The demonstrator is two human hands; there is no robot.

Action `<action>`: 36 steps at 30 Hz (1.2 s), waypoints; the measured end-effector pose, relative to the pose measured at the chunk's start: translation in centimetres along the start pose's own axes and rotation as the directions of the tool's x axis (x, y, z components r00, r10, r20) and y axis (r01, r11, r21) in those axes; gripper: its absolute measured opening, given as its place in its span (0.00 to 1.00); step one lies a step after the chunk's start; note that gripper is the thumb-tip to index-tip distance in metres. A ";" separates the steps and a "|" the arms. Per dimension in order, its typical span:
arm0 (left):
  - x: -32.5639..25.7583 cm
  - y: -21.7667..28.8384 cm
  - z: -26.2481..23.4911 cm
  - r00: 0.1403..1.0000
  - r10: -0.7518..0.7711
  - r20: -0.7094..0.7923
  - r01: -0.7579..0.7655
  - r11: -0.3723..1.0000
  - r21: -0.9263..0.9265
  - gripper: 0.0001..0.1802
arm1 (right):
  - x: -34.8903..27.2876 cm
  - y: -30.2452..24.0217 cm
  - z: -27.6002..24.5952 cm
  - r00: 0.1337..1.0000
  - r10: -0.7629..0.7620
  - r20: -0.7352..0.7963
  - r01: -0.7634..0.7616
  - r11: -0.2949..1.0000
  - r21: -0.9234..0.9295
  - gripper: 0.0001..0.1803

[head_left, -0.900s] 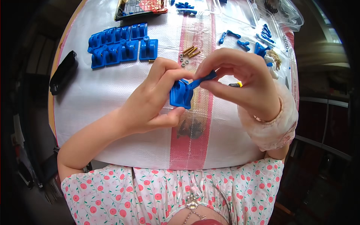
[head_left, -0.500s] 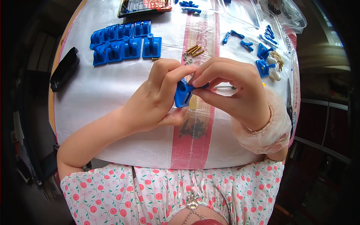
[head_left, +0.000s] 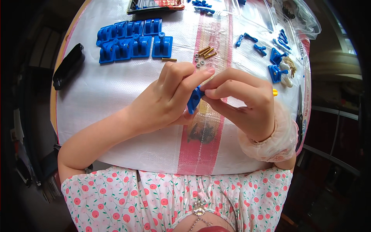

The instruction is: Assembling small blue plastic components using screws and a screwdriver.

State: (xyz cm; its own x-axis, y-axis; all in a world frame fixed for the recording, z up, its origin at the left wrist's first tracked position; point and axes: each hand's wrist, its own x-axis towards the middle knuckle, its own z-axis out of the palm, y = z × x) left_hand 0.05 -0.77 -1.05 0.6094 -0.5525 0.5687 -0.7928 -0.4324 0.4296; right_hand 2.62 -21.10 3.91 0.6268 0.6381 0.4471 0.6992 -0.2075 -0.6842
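A blue block [head_left: 193, 104] sits above the middle of the desk [head_left: 112, 87]. The left hand [head_left: 160, 98] grasps it, tilted, between thumb and fingers, seemingly to steady it. The right hand [head_left: 245, 98] pinches a blue part [head_left: 201, 92] at the block's upper right side, probably because so small a thing needs a fine grip; the fingers hide most of it.

Just beyond lie four nuts [head_left: 198, 65] and what look like four brass screws [head_left: 209, 52], with one lone screw [head_left: 169, 59] to their left, likely all kept within easy reach. Farther left, eight finished-looking blocks [head_left: 162, 47] stand in two rows of four, apparently for order.

To the right are three loose blue pieces [head_left: 259, 49], two separate blocks [head_left: 276, 73], one yellow handle [head_left: 275, 92] and a pile of blue pieces [head_left: 284, 38] too overlapped to count. One black case [head_left: 68, 66] lies at the far left.
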 end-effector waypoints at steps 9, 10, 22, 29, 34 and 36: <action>-0.1 -0.1 0.0 0.997 -0.011 0.075 0.016 0.998 -0.058 0.53 | -0.6 -0.1 0.4 0.988 -0.146 0.050 0.153 0.969 -0.194 0.06; -0.1 -0.2 -0.1 0.995 -0.010 0.096 0.018 0.996 -0.082 0.53 | -0.7 -0.1 0.4 0.990 -0.132 0.050 0.139 0.974 -0.182 0.06; 0.0 0.0 -0.3 0.989 -0.147 0.026 0.148 0.941 -0.303 0.40 | 0.0 0.1 0.3 0.993 0.117 -0.033 -0.111 0.981 0.156 0.15; 0.4 1.0 -1.3 0.792 -0.526 0.309 0.502 0.273 -0.821 0.30 | 0.4 0.1 -0.9 0.957 0.264 0.121 -0.290 0.832 0.474 0.27; 0.5 0.0 -1.4 0.748 -0.477 0.462 0.518 -0.016 -0.855 0.33 | 0.2 0.0 -0.6 0.969 0.244 0.039 -0.237 0.877 0.417 0.21; 0.3 -0.4 -1.0 0.737 -0.443 0.511 0.514 -0.124 -0.849 0.33 | 0.1 -0.3 0.0 0.964 0.266 -0.032 -0.238 0.905 0.351 0.17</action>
State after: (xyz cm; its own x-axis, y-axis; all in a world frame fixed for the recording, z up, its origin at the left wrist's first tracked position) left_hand 0.53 -0.02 -0.35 0.8043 -0.5799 -0.1298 0.4047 0.3745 0.8342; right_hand 2.45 -20.94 4.19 0.8008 0.5359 0.2675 0.3631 -0.0791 -0.9284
